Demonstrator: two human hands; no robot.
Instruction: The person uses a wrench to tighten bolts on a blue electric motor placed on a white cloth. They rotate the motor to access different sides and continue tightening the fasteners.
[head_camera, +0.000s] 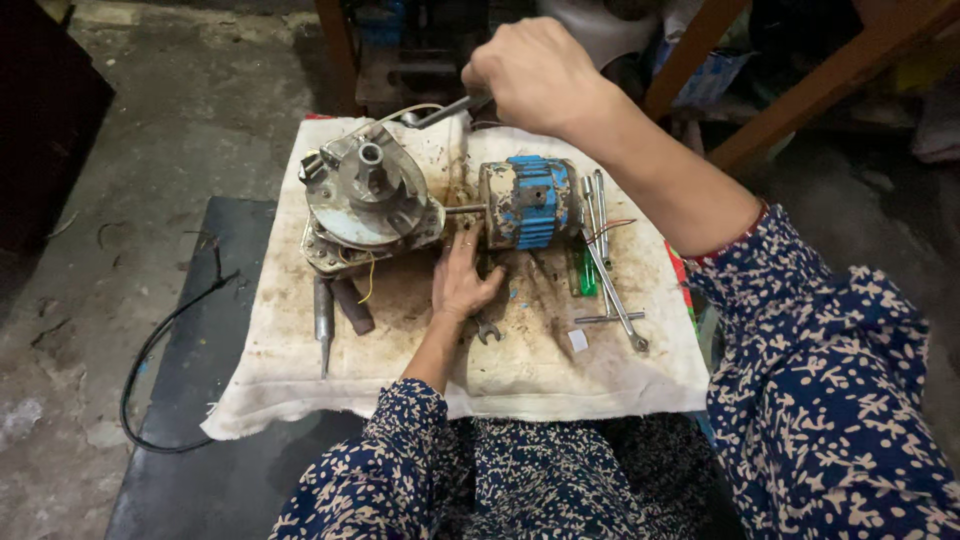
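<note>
Stained cloth bears rusty blue-painted motor, left hand beside.

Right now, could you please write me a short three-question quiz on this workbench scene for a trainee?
1. True or false: the right hand grips a metal tool above the motor.
2. Where does the left hand rest? A) on the stained cloth beside the blue motor; B) on the floor; C) on the black cable.
3. What colour is the screwdriver handle to the right of the motor?

Key: 1 true; 2 A; 3 green.
</note>
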